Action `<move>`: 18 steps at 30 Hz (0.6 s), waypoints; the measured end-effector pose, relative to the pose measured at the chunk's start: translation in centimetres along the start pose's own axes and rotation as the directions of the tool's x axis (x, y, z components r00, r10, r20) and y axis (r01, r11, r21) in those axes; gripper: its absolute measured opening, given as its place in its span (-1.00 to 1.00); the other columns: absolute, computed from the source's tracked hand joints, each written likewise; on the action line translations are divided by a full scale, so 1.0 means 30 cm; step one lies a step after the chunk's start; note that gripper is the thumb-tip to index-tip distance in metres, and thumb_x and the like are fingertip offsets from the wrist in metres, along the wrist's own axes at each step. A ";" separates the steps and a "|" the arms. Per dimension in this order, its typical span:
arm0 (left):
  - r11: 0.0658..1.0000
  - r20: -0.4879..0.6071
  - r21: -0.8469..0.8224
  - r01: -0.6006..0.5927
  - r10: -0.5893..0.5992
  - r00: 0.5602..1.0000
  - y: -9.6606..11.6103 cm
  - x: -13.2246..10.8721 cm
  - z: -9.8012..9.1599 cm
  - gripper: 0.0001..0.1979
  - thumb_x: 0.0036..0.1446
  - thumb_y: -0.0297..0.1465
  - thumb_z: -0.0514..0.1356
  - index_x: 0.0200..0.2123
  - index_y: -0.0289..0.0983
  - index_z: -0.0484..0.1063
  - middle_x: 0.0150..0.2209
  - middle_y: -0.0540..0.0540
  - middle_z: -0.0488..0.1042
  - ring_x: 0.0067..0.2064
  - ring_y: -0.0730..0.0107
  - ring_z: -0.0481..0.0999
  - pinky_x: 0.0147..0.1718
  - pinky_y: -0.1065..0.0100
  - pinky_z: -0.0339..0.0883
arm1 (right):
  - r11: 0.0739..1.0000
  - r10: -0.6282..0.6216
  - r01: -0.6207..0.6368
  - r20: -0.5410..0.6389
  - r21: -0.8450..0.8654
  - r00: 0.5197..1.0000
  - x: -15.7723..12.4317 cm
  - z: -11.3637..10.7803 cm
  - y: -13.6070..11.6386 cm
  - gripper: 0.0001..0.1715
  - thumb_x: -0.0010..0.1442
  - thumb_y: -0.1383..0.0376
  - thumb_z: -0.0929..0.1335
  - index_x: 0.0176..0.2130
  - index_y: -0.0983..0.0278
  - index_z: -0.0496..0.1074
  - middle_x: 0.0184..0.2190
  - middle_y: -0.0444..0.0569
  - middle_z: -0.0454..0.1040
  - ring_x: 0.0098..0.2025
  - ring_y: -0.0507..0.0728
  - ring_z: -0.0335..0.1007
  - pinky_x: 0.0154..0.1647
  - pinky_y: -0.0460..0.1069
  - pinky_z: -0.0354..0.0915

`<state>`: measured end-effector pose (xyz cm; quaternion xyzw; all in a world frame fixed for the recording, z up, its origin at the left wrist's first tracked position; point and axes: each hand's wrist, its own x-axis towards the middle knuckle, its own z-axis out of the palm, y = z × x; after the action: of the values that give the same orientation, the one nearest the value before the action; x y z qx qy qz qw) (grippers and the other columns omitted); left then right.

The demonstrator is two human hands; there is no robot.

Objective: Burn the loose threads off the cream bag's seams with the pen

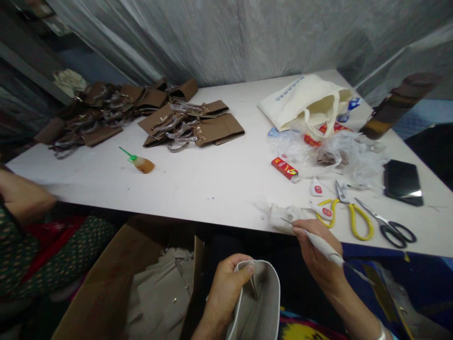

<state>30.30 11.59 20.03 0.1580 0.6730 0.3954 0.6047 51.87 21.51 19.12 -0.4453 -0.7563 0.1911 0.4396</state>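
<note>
Our left hand (226,283) pinches the rim of a pale open bag (268,297), just right of its fingers. We judge it light and soft-walled, best held by that firmer rim; its base is cut off. Farther out, our right hand (323,264) grips a wrapped pointed tool (320,243); whether its tip touches the white pad (278,213) ahead, we cannot tell.

The white table (198,184) carries brown bags (221,132) far left, a bottle (143,165) nearer, a cream bag (288,104) and flask (394,108) far right; nearer right, plastic bags (364,158), a red box (285,169), yellow scissors (353,222), black scissors (380,220), a phone (403,182) and a white wad (278,215).
</note>
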 end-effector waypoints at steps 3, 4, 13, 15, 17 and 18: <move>1.000 0.004 -0.014 0.018 -0.018 1.000 0.005 -0.007 0.001 -0.49 -0.26 -0.11 0.52 -0.32 -0.36 0.56 -0.49 -0.04 0.54 -0.44 0.35 0.44 -0.37 0.34 0.25 | 0.960 0.151 -0.153 0.030 0.235 0.988 -0.028 -0.005 -0.036 -0.78 0.53 0.21 0.29 -0.15 0.19 0.47 -0.30 -0.07 0.50 -0.23 0.16 0.42 -0.13 0.03 0.28; 1.000 0.010 -0.021 0.024 -0.024 1.000 0.006 -0.009 0.000 -0.49 -0.25 -0.12 0.52 -0.32 -0.36 0.55 -0.49 -0.04 0.53 -0.44 0.35 0.43 -0.37 0.33 0.24 | 0.910 0.214 -0.234 0.096 0.342 0.972 -0.037 -0.003 -0.050 -0.75 0.54 0.19 0.27 -0.16 0.19 0.48 -0.32 -0.09 0.49 -0.25 0.14 0.42 -0.16 0.01 0.29; 1.000 0.062 -0.016 0.001 0.000 0.998 -0.006 -0.016 -0.009 -0.58 -0.17 -0.17 0.49 -0.32 -0.35 0.55 -0.45 -0.09 0.55 -0.40 0.32 0.44 -0.32 0.32 0.25 | 0.654 0.244 -0.530 0.512 0.541 0.823 -0.066 0.038 -0.117 -0.57 0.54 0.07 0.27 -0.30 0.23 0.46 -0.40 -0.13 0.41 -0.31 0.10 0.36 -0.25 -0.05 0.28; 1.000 0.060 -0.025 0.006 -0.004 0.998 -0.005 -0.019 -0.008 -0.56 -0.20 -0.16 0.50 -0.33 -0.35 0.55 -0.46 -0.09 0.55 -0.40 0.32 0.44 -0.32 0.32 0.25 | 0.660 0.236 -0.528 0.520 0.535 0.821 -0.062 0.038 -0.117 -0.56 0.53 0.06 0.26 -0.30 0.24 0.47 -0.40 -0.12 0.41 -0.32 0.10 0.36 -0.25 -0.04 0.28; 0.999 0.056 -0.035 0.011 -0.009 0.998 -0.002 -0.023 -0.006 -0.54 -0.22 -0.15 0.51 -0.33 -0.35 0.55 -0.46 -0.09 0.55 -0.41 0.32 0.43 -0.33 0.32 0.25 | 0.666 0.222 -0.521 0.525 0.533 0.821 -0.059 0.037 -0.115 -0.55 0.53 0.05 0.26 -0.30 0.24 0.47 -0.39 -0.11 0.42 -0.32 0.11 0.36 -0.25 -0.03 0.28; 0.999 0.058 -0.039 0.012 -0.009 0.998 0.000 -0.025 -0.005 -0.53 -0.23 -0.14 0.52 -0.33 -0.35 0.55 -0.47 -0.08 0.54 -0.42 0.33 0.43 -0.34 0.33 0.25 | 0.669 0.214 -0.518 0.529 0.533 0.821 -0.059 0.037 -0.115 -0.55 0.53 0.05 0.26 -0.30 0.25 0.47 -0.39 -0.11 0.42 -0.32 0.11 0.36 -0.25 -0.03 0.28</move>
<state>30.33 11.02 20.56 0.1540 0.6482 0.4005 0.6291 49.59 18.31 20.00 -0.3557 -0.6074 0.6220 0.3432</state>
